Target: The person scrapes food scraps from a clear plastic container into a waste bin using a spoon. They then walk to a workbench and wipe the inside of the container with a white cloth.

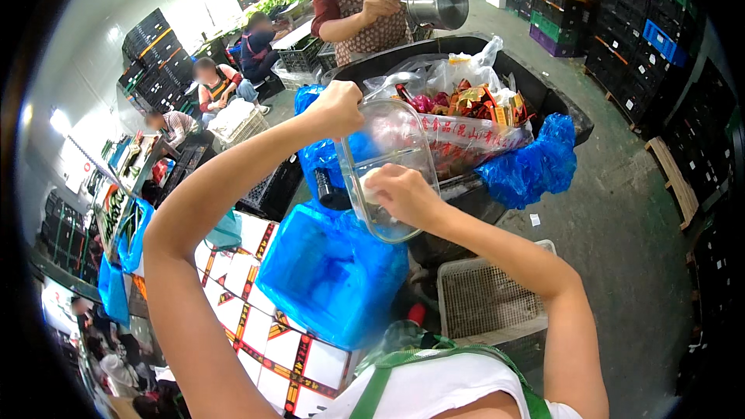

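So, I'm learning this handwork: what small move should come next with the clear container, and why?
Probably slide the right hand a little inside the clear container, nearer side of its divider, since it seems to hold a white wad there while the left hand grips the far left corner.

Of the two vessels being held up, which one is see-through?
The rectangular container in the person's left hand; the round pot in the co-worker's hand is opaque, shiny metal.

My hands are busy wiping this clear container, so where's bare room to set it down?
Bare floor lies between the white basket and the wooden pallet. The black bin is crowded, heaped with plastic bags and packaging.
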`<state>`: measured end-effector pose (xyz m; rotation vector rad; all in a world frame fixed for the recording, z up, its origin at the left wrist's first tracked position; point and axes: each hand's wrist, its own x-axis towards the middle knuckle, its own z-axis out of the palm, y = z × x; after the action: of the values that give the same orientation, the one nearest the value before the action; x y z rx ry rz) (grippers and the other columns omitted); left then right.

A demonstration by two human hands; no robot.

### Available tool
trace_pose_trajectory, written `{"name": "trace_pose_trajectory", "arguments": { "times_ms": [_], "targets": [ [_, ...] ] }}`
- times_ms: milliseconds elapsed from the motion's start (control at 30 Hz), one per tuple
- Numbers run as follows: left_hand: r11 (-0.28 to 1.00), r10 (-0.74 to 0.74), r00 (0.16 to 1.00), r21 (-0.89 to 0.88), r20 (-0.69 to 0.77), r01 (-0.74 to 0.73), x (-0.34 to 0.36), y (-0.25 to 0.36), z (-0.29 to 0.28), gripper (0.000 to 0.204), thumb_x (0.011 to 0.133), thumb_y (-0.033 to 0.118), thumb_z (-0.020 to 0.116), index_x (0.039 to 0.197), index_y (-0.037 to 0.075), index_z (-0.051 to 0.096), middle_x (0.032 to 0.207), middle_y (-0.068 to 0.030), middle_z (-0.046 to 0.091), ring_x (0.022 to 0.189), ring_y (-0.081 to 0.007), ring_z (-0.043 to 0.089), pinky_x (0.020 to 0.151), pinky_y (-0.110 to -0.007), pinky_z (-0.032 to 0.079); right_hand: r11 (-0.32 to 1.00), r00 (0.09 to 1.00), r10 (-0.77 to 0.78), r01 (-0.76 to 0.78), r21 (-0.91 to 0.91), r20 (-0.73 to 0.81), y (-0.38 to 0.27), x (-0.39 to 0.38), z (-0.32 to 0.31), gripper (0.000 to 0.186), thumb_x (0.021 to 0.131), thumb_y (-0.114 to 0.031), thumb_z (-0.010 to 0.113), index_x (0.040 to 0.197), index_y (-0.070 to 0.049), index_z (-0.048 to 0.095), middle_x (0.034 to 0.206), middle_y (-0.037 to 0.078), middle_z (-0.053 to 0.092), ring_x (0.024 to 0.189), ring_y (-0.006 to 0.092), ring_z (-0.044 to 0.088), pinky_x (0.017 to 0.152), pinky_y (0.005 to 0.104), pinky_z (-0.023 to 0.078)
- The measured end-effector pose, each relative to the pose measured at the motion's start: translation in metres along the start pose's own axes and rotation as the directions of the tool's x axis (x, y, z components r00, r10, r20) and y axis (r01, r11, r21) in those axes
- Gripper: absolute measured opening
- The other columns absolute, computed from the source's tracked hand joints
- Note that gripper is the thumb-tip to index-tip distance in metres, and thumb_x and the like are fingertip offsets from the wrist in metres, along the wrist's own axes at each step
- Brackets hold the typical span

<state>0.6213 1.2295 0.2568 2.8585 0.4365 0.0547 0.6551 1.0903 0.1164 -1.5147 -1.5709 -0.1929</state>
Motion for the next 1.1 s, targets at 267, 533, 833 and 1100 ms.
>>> {"name": "trace_pose_trajectory", "arguments": {
  "times_ms": [267,533,833,1100],
  "targets": [
    [1.000,-0.004,1.000,-0.008,0.011,0.004,-0.001,-0.005,0.002,0.012,0.061,0.001,0.046,0.059,-0.009,0.051,0.052,-0.0191,0.054,0.044,-0.0267,0.057,0.039,-0.033,0.048,0.857,0.971,-0.071,0.177,-0.484,0.230,0.002,-0.015,-0.028,0.013,0.064,-0.005,0.054,0.077,-0.002,0.056,0.074,0.011,0.054,0.077,0.0234,0.053,0.069,0.0308,0.045],
    [1.000,-0.025,1.000,0.011,0.010,0.025,0.000,0.007,0.001,0.013,0.059,-0.002,0.045,0.063,-0.011,0.053,0.053,-0.0218,0.053,0.046,-0.0271,0.058,0.041,-0.034,0.048,0.795,0.993,-0.024,0.087,-0.600,0.112,0.010,-0.006,-0.016,0.014,0.070,-0.008,0.051,0.082,-0.004,0.055,0.076,0.010,0.054,0.079,0.0214,0.053,0.070,0.0299,0.044],
    [0.999,0.039,0.996,-0.016,-0.079,-0.040,-0.007,0.003,-0.007,0.012,0.061,-0.001,0.044,0.062,-0.009,0.052,0.053,-0.0203,0.054,0.046,-0.0260,0.058,0.040,-0.033,0.048,0.907,0.910,0.116,0.067,-0.416,0.399,0.005,-0.012,-0.018,0.009,0.063,-0.007,0.056,0.071,-0.004,0.054,0.067,0.014,0.057,0.069,0.0284,0.058,0.060,0.0370,0.046],
    [0.965,0.248,0.932,0.147,-0.264,-0.215,0.004,0.019,-0.040,0.012,0.058,0.001,0.049,0.065,-0.007,0.055,0.059,-0.0223,0.055,0.053,-0.0305,0.059,0.052,-0.035,0.049,0.999,1.000,-0.004,0.005,0.040,-0.030,-0.015,0.026,-0.040,0.010,0.067,-0.004,0.052,0.074,-0.006,0.059,0.076,0.013,0.058,0.071,0.0286,0.057,0.062,0.0362,0.046]
  ]
}}
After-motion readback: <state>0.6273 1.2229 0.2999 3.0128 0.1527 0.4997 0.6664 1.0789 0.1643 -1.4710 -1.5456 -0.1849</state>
